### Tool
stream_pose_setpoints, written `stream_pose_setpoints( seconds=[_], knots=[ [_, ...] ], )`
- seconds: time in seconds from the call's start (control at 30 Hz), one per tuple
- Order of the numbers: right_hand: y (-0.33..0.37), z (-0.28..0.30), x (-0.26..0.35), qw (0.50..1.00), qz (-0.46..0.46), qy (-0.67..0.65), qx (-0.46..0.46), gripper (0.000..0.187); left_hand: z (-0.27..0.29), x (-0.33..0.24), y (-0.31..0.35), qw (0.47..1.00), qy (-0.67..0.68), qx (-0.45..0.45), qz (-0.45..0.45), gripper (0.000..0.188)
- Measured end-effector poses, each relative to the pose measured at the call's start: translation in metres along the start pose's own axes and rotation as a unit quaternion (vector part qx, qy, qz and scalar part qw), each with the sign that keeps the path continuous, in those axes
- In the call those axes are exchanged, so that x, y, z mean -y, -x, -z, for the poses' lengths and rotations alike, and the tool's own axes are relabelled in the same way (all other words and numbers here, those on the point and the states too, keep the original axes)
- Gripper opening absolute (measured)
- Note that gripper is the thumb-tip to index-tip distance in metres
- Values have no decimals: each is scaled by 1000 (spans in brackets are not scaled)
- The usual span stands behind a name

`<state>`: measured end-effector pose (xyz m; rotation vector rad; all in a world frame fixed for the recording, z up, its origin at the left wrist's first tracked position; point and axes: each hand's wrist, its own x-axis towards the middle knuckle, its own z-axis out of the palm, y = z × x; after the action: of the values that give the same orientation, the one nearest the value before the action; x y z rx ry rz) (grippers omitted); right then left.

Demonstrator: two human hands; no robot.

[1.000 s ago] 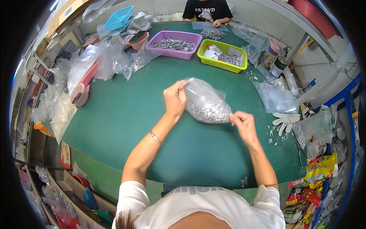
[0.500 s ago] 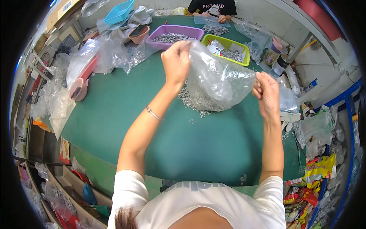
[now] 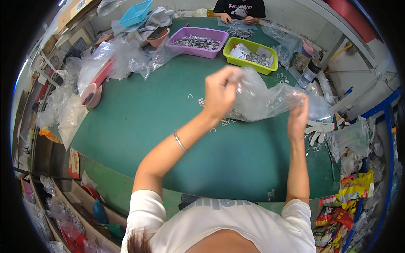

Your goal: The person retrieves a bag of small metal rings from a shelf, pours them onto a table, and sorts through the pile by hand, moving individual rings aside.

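A large clear plastic bag [image 3: 263, 99] is stretched between my two hands above the green table. My left hand [image 3: 220, 92] grips one upper corner in closed fingers, a bracelet on that wrist. At the bag's other end, my right hand [image 3: 298, 114] is closed on the gathered plastic. Under and beside the bag lie small silvery metal rings [image 3: 228, 122], partly covered by the plastic; what the bag itself holds I cannot tell. Beyond it stand a purple basket [image 3: 196, 52] of metal pieces and a lime green basket [image 3: 272, 70] with more pieces and white slips.
A co-worker's hands [image 3: 249, 20] are busy at the far edge beside a pile of metal parts [image 3: 241, 33]. Bottles [image 3: 310, 72] and a white glove [image 3: 319, 128] lie right. Plastic bags [image 3: 99, 63] and a pink cup [image 3: 90, 96] crowd the left.
My left hand has moved down and right, nearer my right hand, which shifted slightly. The bag is lower, more crumpled, and has moved right, with fewer rings showing at its left.
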<state>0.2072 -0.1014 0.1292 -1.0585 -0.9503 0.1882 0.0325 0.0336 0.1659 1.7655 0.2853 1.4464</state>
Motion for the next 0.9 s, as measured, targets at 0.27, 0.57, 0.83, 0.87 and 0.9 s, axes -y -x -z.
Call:
stream_pose_setpoints(
  seconds=[0.27,0.57,0.83,0.87,0.9],
  knots=[
    [47,-4,-32,969,-52,241,34,27,-46,-5,61,981,17,175,-83,24],
    [18,3,-22,942,136,307,-30,24,-31,-7,88,983,48,176,14,59],
    [-49,-29,2,943,161,288,-38,17,5,52,114,960,-246,89,99,62],
    [-57,-33,6,950,169,254,-61,15,7,58,116,951,-266,93,124,62],
    [-64,-41,16,956,175,218,-82,14,9,64,118,941,-287,94,149,62]
  ],
)
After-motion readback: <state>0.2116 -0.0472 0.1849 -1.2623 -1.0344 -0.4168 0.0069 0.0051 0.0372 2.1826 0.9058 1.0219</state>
